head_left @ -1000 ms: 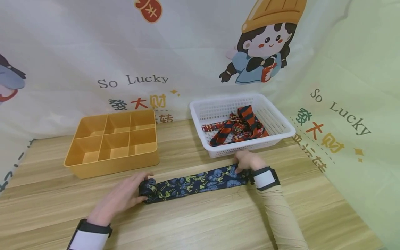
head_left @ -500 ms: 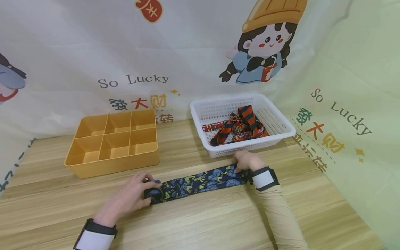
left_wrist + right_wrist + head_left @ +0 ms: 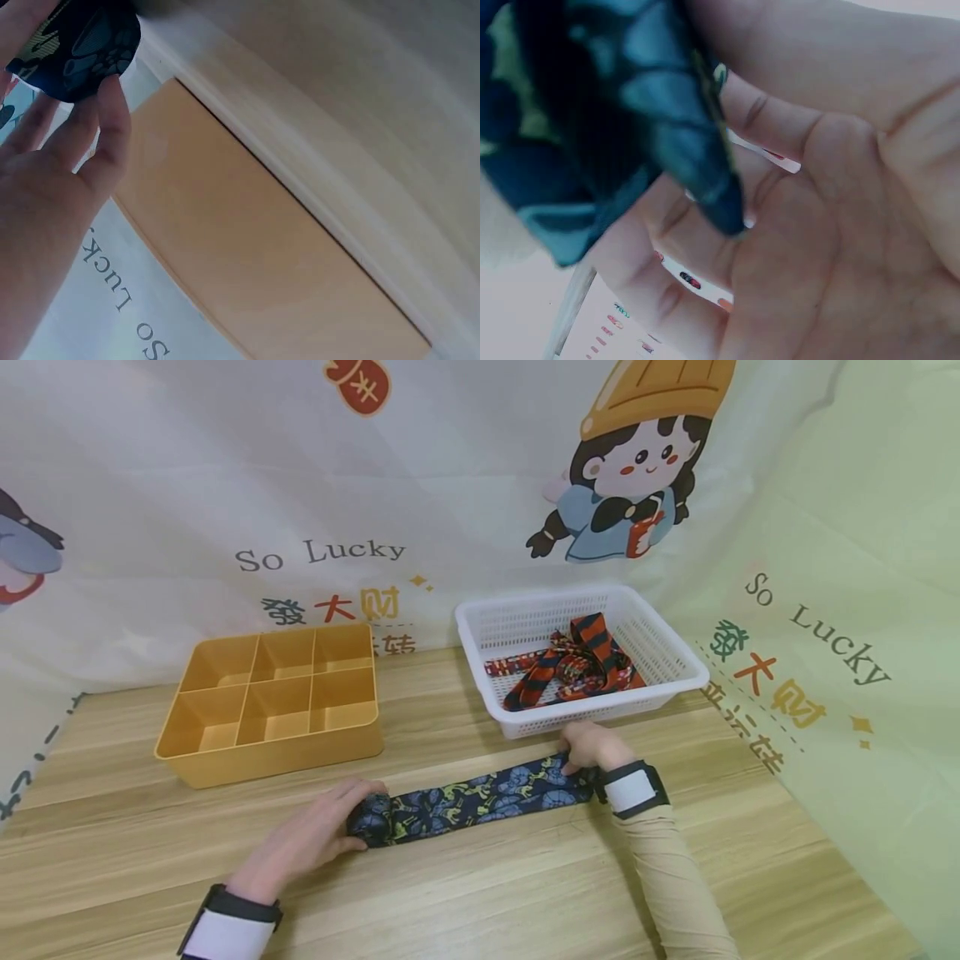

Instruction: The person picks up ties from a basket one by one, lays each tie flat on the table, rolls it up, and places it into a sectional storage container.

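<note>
A navy necktie (image 3: 480, 802) with blue and yellow-green patterns lies stretched across the table, its left end wound into a roll (image 3: 371, 820). My left hand (image 3: 322, 827) grips that roll, thumb in front and fingers behind; the left wrist view shows the fingertips against the rolled cloth (image 3: 101, 49). At the tie's right end my right hand (image 3: 596, 747) pinches the fabric, just in front of the white basket. In the right wrist view the tie's folded end (image 3: 615, 112) hangs close to the palm (image 3: 802, 225).
A yellow six-compartment box (image 3: 270, 760) stands at the back left. The white mesh basket (image 3: 585, 714) at the back right holds red patterned and striped ties (image 3: 592, 647). Behind them hangs a printed cloth (image 3: 465, 485), and the wooden table (image 3: 465, 902) runs in front.
My left hand and the tie's roll have shifted slightly right, shortening the flat stretch. The left fingers have moved back from the top of the roll to behind it. My right hand stays put.
</note>
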Action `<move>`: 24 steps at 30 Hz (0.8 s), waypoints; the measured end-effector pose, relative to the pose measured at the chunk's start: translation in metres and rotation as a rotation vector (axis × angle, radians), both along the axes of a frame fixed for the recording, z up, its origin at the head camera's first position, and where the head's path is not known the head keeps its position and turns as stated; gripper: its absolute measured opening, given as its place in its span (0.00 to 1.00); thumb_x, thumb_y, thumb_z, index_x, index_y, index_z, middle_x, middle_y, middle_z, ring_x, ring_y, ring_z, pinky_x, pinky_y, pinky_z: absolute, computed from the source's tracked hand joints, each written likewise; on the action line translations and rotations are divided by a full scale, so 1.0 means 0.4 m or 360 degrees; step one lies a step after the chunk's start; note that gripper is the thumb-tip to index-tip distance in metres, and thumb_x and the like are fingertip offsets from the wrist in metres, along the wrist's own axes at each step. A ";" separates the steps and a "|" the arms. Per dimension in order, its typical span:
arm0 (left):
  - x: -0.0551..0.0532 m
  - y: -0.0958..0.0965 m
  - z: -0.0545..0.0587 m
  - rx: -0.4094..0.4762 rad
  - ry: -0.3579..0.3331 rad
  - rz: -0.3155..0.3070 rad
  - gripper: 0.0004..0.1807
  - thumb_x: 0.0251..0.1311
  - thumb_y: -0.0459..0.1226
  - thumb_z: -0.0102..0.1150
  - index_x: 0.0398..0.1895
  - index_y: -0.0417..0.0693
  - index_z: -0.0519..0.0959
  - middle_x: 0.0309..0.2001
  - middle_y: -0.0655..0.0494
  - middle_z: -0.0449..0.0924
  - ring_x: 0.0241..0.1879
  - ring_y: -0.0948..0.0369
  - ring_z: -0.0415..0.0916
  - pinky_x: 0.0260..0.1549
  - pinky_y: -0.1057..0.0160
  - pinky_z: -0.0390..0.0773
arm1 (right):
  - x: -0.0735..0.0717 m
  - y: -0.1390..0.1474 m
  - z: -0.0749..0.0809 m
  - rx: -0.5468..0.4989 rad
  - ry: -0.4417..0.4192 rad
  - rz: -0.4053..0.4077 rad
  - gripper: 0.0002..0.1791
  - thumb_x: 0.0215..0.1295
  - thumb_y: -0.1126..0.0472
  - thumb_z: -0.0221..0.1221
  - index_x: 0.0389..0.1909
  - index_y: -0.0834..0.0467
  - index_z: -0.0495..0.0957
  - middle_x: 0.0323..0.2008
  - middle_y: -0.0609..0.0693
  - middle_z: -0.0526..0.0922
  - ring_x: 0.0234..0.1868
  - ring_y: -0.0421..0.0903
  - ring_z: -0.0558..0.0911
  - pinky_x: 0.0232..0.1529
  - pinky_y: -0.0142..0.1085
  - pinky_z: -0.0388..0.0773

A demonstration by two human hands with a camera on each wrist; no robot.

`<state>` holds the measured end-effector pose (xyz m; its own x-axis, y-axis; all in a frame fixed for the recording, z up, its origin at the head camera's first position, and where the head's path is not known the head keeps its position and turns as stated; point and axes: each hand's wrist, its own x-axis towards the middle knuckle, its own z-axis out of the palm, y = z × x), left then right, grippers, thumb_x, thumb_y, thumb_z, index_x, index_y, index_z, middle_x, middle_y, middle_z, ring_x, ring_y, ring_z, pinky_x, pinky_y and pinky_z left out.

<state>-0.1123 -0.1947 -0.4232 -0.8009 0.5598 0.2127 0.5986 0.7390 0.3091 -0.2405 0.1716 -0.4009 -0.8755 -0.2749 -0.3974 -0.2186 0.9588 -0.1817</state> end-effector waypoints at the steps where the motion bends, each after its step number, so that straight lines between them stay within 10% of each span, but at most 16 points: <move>1: -0.001 -0.002 0.001 0.0013 0.0005 -0.0005 0.32 0.37 0.33 0.74 0.52 0.44 0.75 0.49 0.49 0.79 0.47 0.52 0.79 0.48 0.54 0.79 | 0.001 -0.001 0.001 0.0000 0.0004 -0.0010 0.20 0.52 0.60 0.69 0.46 0.63 0.81 0.45 0.55 0.83 0.41 0.47 0.79 0.51 0.44 0.77; 6: -0.001 -0.004 0.013 0.0003 -0.0012 -0.0019 0.23 0.38 0.33 0.74 0.43 0.48 0.79 0.46 0.52 0.79 0.44 0.54 0.80 0.45 0.55 0.80 | 0.000 -0.002 0.001 0.0003 0.0041 -0.0027 0.21 0.52 0.58 0.69 0.46 0.62 0.80 0.47 0.56 0.83 0.46 0.50 0.80 0.53 0.46 0.76; 16: 0.000 0.006 0.007 -0.0062 0.0024 0.0026 0.31 0.47 0.34 0.69 0.59 0.45 0.75 0.53 0.44 0.74 0.40 0.58 0.77 0.41 0.60 0.81 | 0.003 -0.002 0.001 0.0006 0.0042 -0.0038 0.22 0.52 0.58 0.69 0.47 0.63 0.80 0.48 0.57 0.82 0.48 0.51 0.79 0.54 0.47 0.75; 24: -0.005 -0.006 0.013 -0.0020 0.0098 0.0011 0.20 0.43 0.33 0.72 0.41 0.50 0.78 0.46 0.53 0.76 0.36 0.61 0.77 0.37 0.60 0.80 | 0.005 -0.017 -0.002 -0.0028 0.0045 0.0003 0.21 0.52 0.57 0.69 0.46 0.62 0.80 0.47 0.56 0.83 0.45 0.50 0.80 0.53 0.46 0.76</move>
